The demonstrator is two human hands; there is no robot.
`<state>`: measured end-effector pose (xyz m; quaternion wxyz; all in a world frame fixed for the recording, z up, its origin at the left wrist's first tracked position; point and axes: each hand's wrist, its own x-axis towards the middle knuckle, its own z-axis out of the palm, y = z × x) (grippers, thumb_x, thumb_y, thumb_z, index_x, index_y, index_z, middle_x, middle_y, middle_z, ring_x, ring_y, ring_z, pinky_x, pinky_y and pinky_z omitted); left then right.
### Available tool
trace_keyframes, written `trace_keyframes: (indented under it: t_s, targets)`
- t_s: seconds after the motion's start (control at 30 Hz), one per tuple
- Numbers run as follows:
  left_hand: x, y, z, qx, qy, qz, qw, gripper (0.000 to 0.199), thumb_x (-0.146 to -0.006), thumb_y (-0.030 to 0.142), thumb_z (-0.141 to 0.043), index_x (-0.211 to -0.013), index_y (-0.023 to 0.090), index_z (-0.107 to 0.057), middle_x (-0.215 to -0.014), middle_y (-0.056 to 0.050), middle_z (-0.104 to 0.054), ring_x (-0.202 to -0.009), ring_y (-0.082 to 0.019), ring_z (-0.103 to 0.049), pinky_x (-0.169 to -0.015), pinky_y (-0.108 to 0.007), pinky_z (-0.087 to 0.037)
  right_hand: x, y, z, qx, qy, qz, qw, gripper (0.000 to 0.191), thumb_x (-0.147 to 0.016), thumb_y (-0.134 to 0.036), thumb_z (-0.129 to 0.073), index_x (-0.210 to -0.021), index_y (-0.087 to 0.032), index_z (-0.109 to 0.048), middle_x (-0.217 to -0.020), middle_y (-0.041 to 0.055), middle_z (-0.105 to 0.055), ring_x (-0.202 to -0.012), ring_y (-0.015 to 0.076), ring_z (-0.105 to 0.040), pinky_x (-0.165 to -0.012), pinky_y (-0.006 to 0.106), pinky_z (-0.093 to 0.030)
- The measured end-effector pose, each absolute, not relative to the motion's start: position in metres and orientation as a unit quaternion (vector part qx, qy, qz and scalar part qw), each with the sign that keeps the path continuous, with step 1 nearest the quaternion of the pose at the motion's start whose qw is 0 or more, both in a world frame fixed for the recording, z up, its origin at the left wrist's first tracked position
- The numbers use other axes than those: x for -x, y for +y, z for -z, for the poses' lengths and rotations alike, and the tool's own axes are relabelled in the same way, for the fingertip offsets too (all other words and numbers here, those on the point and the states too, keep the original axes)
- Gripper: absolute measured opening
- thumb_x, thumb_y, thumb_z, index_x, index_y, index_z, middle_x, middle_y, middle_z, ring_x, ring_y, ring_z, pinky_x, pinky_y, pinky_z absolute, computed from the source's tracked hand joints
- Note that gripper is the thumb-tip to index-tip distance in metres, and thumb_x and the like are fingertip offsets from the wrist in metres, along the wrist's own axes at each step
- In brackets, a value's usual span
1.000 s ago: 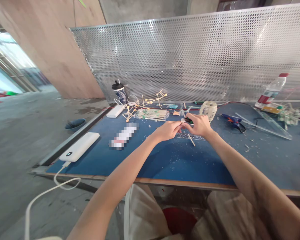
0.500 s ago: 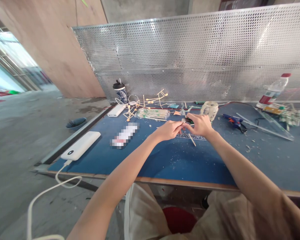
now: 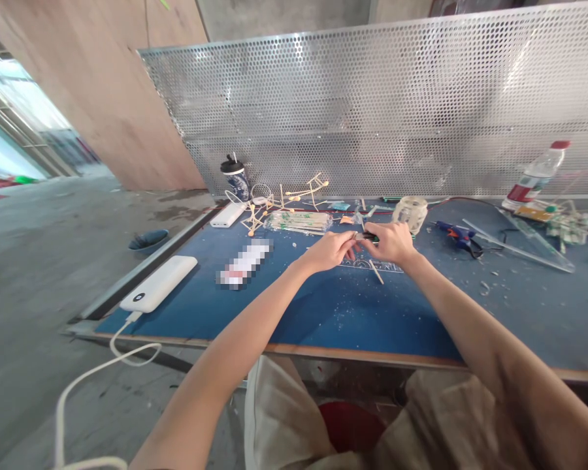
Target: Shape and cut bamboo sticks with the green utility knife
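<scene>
My left hand is closed above the blue table, its fingertips pinched on something too small to make out. Facing it, my right hand wraps round a narrow green-and-black utility knife, mostly hidden by the fingers. A thin light-coloured tip shows in the small gap between the two hands. Below them a clear ruler with white markings lies flat, and a short wooden stick crosses its edge. Behind my right hand stands a roll of tape.
A bag of wooden sticks and a stick structure lie towards the back. To the right are a blue glue gun and a bottle. On the left sit a white power bank and a cup. A perforated metal panel borders the back.
My hands have drawn slightly apart, with the left shifting a little to the left. The knife's dark body shows differently between the fingers. The things on the table stay put.
</scene>
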<state>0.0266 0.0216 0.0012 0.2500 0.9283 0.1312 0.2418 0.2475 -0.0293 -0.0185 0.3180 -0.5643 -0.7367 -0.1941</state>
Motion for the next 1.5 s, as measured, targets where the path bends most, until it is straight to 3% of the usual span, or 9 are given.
trace_keyframes:
  t_s: [0.17, 0.3, 0.4, 0.53, 0.77, 0.9, 1.03, 1.23, 1.5]
  targets:
    - [-0.025, 0.024, 0.001, -0.918, 0.129, -0.279, 0.25, 0.034, -0.109, 0.034, -0.033, -0.119, 0.016, -0.061, -0.106, -0.009, -0.077, -0.099, -0.014, -0.074, -0.091, -0.029, -0.057, -0.252, -0.028, 0.021, 0.584, -0.699, 0.159, 0.381, 0.043, -0.094, -0.063, -0.047, -0.098, -0.024, -0.062, -0.07, 0.0026, -0.068, -0.063, 0.0204, -0.061, -0.06, 0.032, -0.039]
    - [-0.024, 0.028, 0.005, -0.906, 0.137, -0.318, 0.242, 0.031, -0.108, 0.035, -0.04, -0.125, 0.02, -0.062, -0.114, -0.006, -0.077, -0.109, -0.015, -0.073, -0.097, -0.03, -0.057, -0.258, -0.019, 0.025, 0.597, -0.67, 0.136, 0.42, 0.043, -0.097, -0.058, -0.043, -0.118, -0.022, -0.055, -0.097, 0.0108, -0.073, -0.082, 0.0267, -0.068, -0.069, 0.037, -0.049]
    - [-0.024, 0.03, 0.008, -0.895, 0.144, -0.349, 0.24, 0.03, -0.107, 0.035, -0.044, -0.123, 0.021, -0.064, -0.114, -0.005, -0.078, -0.107, -0.014, -0.074, -0.097, -0.028, -0.058, -0.26, -0.011, 0.029, 0.595, -0.668, 0.122, 0.429, 0.045, -0.099, -0.052, -0.039, -0.125, -0.018, -0.053, -0.113, 0.0188, -0.071, -0.101, 0.0321, -0.068, -0.082, 0.045, -0.053]
    - [-0.024, 0.033, 0.011, -0.885, 0.151, -0.377, 0.227, 0.027, -0.104, 0.037, -0.05, -0.118, 0.022, -0.068, -0.107, -0.004, -0.08, -0.098, -0.014, -0.076, -0.089, -0.027, -0.061, -0.258, -0.012, 0.028, 0.581, -0.691, 0.102, 0.418, 0.045, -0.099, -0.048, -0.041, -0.132, -0.02, -0.055, -0.124, 0.017, -0.07, -0.112, 0.0323, -0.067, -0.091, 0.047, -0.054]
    - [-0.024, 0.041, 0.019, -0.873, 0.179, -0.411, 0.193, 0.035, -0.1, 0.049, -0.057, -0.111, 0.022, -0.075, -0.101, -0.004, -0.081, -0.08, -0.014, -0.075, -0.078, -0.028, -0.06, -0.239, -0.031, 0.017, 0.587, -0.698, 0.101, 0.396, 0.052, -0.104, -0.049, -0.033, -0.148, -0.023, -0.046, -0.141, 0.0125, -0.063, -0.115, 0.0316, -0.066, -0.084, 0.044, -0.056]
    - [-0.025, 0.044, 0.022, -0.872, 0.193, -0.417, 0.167, 0.04, -0.099, 0.051, -0.057, -0.117, 0.02, -0.075, -0.095, -0.005, -0.081, -0.072, -0.013, -0.071, -0.07, -0.027, -0.057, -0.226, -0.038, 0.014, 0.597, -0.701, 0.108, 0.374, 0.055, -0.101, -0.059, -0.04, -0.141, -0.025, -0.053, -0.134, 0.0096, -0.069, -0.106, 0.0307, -0.069, -0.073, 0.039, -0.054]
    - [-0.025, 0.043, 0.023, -0.878, 0.195, -0.411, 0.149, 0.039, -0.099, 0.051, -0.058, -0.115, 0.02, -0.076, -0.082, -0.002, -0.078, -0.063, -0.011, -0.063, -0.063, -0.025, -0.051, -0.219, -0.042, 0.011, 0.606, -0.698, 0.123, 0.361, 0.048, -0.1, -0.059, -0.043, -0.132, -0.028, -0.061, -0.125, 0.0058, -0.073, -0.097, 0.0267, -0.071, -0.065, 0.034, -0.048]
    - [-0.027, 0.04, 0.021, -0.887, 0.185, -0.4, 0.137, 0.036, -0.099, 0.05, -0.058, -0.096, 0.02, -0.077, -0.063, 0.002, -0.064, -0.053, -0.008, -0.048, -0.054, -0.025, -0.04, -0.218, -0.042, 0.009, 0.608, -0.7, 0.143, 0.348, 0.042, -0.101, -0.057, -0.045, -0.128, -0.033, -0.066, -0.119, 0.0015, -0.076, -0.096, 0.0232, -0.071, -0.062, 0.031, -0.043]
    - [-0.028, 0.034, 0.018, -0.894, 0.175, -0.389, 0.136, 0.035, -0.101, 0.049, -0.054, -0.094, 0.021, -0.074, -0.064, 0.003, -0.063, -0.054, -0.008, -0.046, -0.056, -0.025, -0.04, -0.223, -0.043, 0.008, 0.6, -0.706, 0.167, 0.337, 0.041, -0.101, -0.057, -0.048, -0.127, -0.033, -0.068, -0.116, 0.0009, -0.077, -0.094, 0.0228, -0.072, -0.06, 0.031, -0.04]
